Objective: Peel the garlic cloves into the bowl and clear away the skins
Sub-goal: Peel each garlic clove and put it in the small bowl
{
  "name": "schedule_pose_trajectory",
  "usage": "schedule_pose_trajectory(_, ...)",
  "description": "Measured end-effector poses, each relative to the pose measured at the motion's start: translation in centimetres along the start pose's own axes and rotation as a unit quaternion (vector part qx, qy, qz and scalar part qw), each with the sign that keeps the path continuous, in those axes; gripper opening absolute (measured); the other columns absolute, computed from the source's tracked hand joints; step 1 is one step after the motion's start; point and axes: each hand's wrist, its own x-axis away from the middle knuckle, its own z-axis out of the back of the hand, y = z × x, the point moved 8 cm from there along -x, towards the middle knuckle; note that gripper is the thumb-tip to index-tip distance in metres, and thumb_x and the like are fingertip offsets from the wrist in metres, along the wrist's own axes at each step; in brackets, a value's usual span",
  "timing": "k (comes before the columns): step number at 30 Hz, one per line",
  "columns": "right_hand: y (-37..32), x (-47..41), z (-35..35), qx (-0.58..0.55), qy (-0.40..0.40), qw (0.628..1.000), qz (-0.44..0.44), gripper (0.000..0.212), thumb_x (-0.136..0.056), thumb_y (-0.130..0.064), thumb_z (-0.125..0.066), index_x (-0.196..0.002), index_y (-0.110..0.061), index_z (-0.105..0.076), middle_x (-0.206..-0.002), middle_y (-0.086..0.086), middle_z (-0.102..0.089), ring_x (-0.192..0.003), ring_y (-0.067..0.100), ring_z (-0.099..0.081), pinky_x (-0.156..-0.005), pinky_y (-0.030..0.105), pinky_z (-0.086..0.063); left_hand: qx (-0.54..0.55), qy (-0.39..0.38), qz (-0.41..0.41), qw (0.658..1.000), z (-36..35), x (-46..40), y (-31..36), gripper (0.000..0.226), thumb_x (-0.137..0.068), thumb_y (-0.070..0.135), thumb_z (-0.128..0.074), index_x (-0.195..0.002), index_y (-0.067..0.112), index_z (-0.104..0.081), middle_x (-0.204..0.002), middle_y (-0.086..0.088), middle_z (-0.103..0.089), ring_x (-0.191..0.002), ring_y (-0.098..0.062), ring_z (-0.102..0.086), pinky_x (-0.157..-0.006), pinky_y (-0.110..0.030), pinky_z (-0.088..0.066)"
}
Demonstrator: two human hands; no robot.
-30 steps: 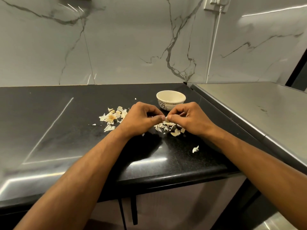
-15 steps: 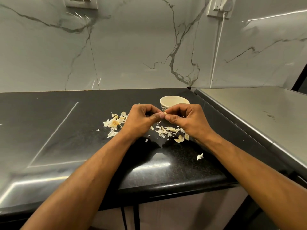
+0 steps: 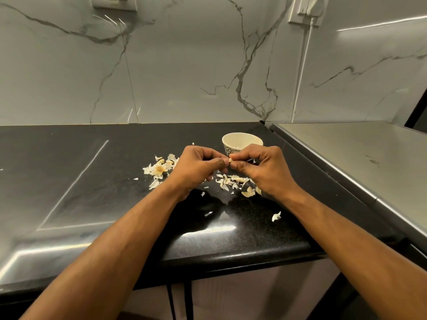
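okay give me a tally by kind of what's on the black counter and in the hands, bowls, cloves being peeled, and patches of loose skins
Bowl: 1
Garlic clove pinched between left hand and right hand: 1
Patches of loose skins: 2, a left patch and a right patch, plus a few stray flakes
Total: 4

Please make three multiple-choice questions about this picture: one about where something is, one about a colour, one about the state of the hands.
1. Where is the bowl?
A. beyond the hands
B. at the counter's near edge
C. on the steel surface

2. What colour is the countertop?
A. white
B. black
C. wooden brown

3. What are the hands doing?
A. lying flat
B. both pinching one garlic clove
C. lifting the bowl

Answers:
1 A, it stands on the counter behind the fingertips.
2 B, the skins lie pale on dark stone.
3 B, the left hand and right hand meet on the garlic clove.
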Motion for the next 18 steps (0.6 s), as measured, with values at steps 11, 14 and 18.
schedule_pose_trajectory(11, -1.0, 0.3, -0.8, 0.034, -0.018, 0.997, 0.065, 0.017, -0.078, -0.001, -0.078, -0.095, -0.001, -0.076, -0.086, 0.007, -0.073, -0.078, 0.018, -0.07, -0.077, 0.038, -0.06, 0.048, -0.009, 0.037, 0.998, -0.6, -0.8, -1.0, 0.022, -0.08, -0.01, -0.057, -0.061, 0.001, -0.057, -0.052, -0.01, -0.052, -0.033, -0.008, -0.036, -0.035, -0.016, -0.027)
schedule_pose_trajectory(14, -1.3, 0.4, -0.8, 0.034, -0.018, 0.996, 0.079, 0.016, -0.078, 0.001, -0.076, -0.094, 0.0, -0.076, -0.086, 0.007, -0.073, -0.078, 0.017, -0.07, -0.077, 0.034, -0.06, 0.059, 0.005, 0.024, 0.998, -0.7, -0.7, -0.9, 0.028, -0.077, -0.012, -0.055, -0.055, 0.004, -0.052, -0.048, -0.008, -0.047, -0.031, -0.009, -0.033, -0.034, -0.016, -0.024)
schedule_pose_trajectory(18, -1.4, 0.3, -0.7, 0.007, -0.011, 0.997, 0.077, 0.018, -0.078, 0.002, -0.076, -0.096, 0.001, -0.075, -0.087, 0.009, -0.073, -0.079, 0.015, -0.07, -0.077, 0.023, -0.057, 0.094, 0.024, 0.023, 0.995, -0.7, -0.6, -1.1, 0.029, -0.08, -0.012, -0.052, -0.055, 0.003, -0.049, -0.046, -0.006, -0.043, -0.028, -0.007, -0.03, -0.03, -0.014, -0.022)
